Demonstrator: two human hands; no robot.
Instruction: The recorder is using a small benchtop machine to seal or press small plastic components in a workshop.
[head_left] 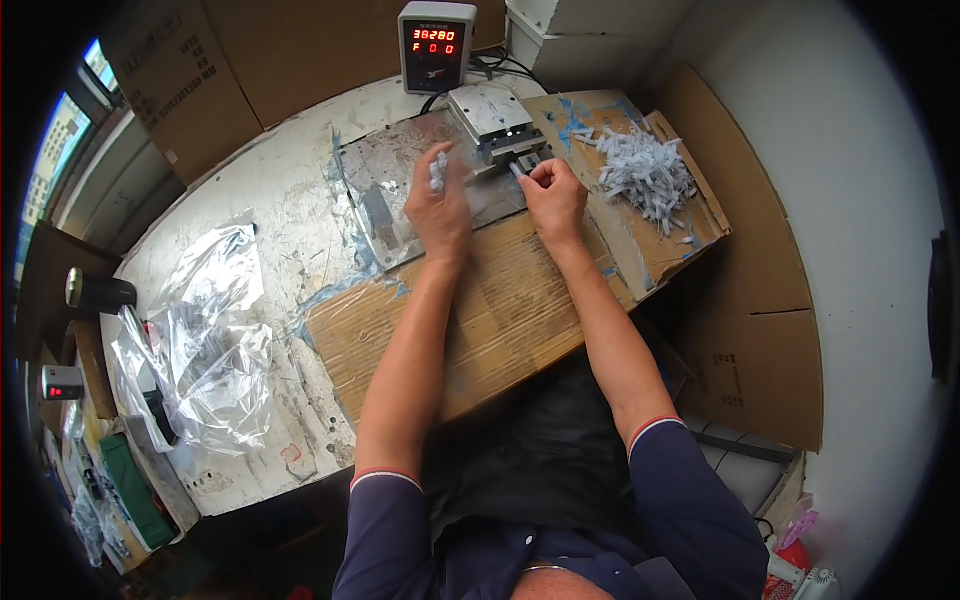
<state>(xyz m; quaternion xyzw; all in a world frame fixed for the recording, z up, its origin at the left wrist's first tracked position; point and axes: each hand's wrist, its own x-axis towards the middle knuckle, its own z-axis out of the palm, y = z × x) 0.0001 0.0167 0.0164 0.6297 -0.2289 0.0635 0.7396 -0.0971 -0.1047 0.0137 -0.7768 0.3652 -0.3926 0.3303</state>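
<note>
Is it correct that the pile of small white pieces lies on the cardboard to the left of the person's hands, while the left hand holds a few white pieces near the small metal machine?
Not quite. In the head view the pile of white pieces lies on the cardboard to the right of the hands, not the left. The rest holds: the left hand holds a few white pieces near the small metal machine.
</note>
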